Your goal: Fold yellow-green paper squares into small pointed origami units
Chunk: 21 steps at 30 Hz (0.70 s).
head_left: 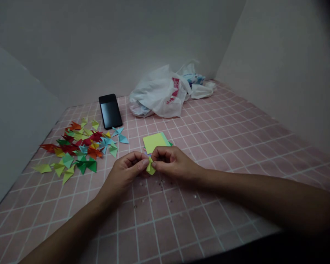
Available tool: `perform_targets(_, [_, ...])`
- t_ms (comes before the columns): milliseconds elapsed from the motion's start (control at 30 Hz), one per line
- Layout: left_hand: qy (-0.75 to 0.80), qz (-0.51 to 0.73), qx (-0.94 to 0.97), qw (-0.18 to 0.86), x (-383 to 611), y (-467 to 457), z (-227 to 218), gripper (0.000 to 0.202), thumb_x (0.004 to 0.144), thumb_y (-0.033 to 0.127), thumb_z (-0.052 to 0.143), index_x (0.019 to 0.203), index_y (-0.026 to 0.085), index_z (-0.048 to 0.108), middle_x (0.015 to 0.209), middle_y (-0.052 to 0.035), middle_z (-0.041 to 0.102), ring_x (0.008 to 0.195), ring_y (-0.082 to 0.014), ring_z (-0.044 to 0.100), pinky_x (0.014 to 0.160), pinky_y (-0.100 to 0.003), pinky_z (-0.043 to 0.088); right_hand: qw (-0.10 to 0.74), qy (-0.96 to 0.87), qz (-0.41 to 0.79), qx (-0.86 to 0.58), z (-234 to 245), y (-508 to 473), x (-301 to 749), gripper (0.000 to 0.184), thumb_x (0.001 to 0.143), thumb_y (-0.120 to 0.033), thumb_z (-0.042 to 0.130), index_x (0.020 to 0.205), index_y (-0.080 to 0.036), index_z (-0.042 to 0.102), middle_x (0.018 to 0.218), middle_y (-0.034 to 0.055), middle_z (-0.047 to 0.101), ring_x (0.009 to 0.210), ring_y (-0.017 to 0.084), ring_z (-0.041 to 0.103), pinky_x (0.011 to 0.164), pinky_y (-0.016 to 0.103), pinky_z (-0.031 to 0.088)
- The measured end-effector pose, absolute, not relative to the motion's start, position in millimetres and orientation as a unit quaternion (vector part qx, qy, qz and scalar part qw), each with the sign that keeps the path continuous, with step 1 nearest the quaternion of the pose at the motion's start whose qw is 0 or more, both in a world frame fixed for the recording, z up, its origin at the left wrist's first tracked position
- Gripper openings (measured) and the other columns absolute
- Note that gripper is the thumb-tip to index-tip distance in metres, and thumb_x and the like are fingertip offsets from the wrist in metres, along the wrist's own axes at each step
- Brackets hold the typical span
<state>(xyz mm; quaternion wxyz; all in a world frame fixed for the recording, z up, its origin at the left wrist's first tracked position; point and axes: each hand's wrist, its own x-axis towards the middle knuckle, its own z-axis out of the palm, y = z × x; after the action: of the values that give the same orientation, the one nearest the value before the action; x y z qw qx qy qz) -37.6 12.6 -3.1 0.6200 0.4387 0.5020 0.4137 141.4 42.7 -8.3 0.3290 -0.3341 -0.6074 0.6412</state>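
Between my two hands is a small folded piece of yellow paper [151, 168], held just above the pink checked surface. My left hand [130, 165] pinches its left side between thumb and fingers. On the right side, my right hand [172, 161] grips it with curled fingers and thumb. Parts of the paper are hidden behind the fingertips. Just beyond my hands lies a stack of square paper sheets [155, 142], yellow on top with green edges showing. Left of my left hand spreads a pile of folded paper cranes [82, 141] in red, orange, yellow, green and blue.
A black phone [110, 112] leans at the back left, beyond the paper cranes. White plastic bags [161, 91] lie crumpled against the back wall. Several tiny clear bits [169, 200] are scattered on the checked cloth [198, 227] near my hands. Walls rise on the left, back and right.
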Motion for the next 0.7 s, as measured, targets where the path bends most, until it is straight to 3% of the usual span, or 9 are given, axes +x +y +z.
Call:
perform_targets(433, [0.519, 0.43, 0.453, 0.584, -31.4, 9.4, 1.7, 0.021, 0.074, 0.034, 0.077, 0.074, 0.017, 0.065, 0.064, 0.0027, 0.06, 0.057, -0.0098, 0.052, 0.056, -0.022, 0.042, 0.317, -0.591, 0.656, -0.347, -7.6, 41.8, 141.3, 0.018, 0.078, -0.028, 0.066, 0.071, -0.017, 0.054, 0.062, -0.0053, 0.046, 0.056, 0.008, 0.035, 0.052, 0.023, 0.025])
perform_targets(600, [0.51, 0.446, 0.418, 0.606, -32.4, 8.8, -0.6, 0.028, 0.071, 0.033, 0.082, 0.088, 0.018, 0.066, 0.076, 0.0011, 0.066, 0.064, -0.0116, 0.06, 0.059, -0.022, 0.047, 0.313, -0.601, 0.653, -0.339, -7.2, 41.8, 141.2, 0.017, 0.077, -0.028, 0.065, 0.07, -0.017, 0.054, 0.064, -0.0049, 0.047, 0.059, 0.008, 0.037, 0.054, 0.023, 0.027])
perform_targets(700, [0.5, 0.439, 0.413, 0.621, -34.2, 10.0, -2.8, 0.025, 0.072, 0.032, 0.081, 0.087, 0.018, 0.068, 0.078, 0.0006, 0.067, 0.066, -0.0112, 0.06, 0.062, -0.022, 0.047, 0.309, -0.61, 0.65, -0.332, -5.3, 42.0, 141.2, 0.017, 0.077, -0.026, 0.063, 0.068, -0.017, 0.052, 0.064, -0.0049, 0.047, 0.059, 0.009, 0.038, 0.056, 0.024, 0.029])
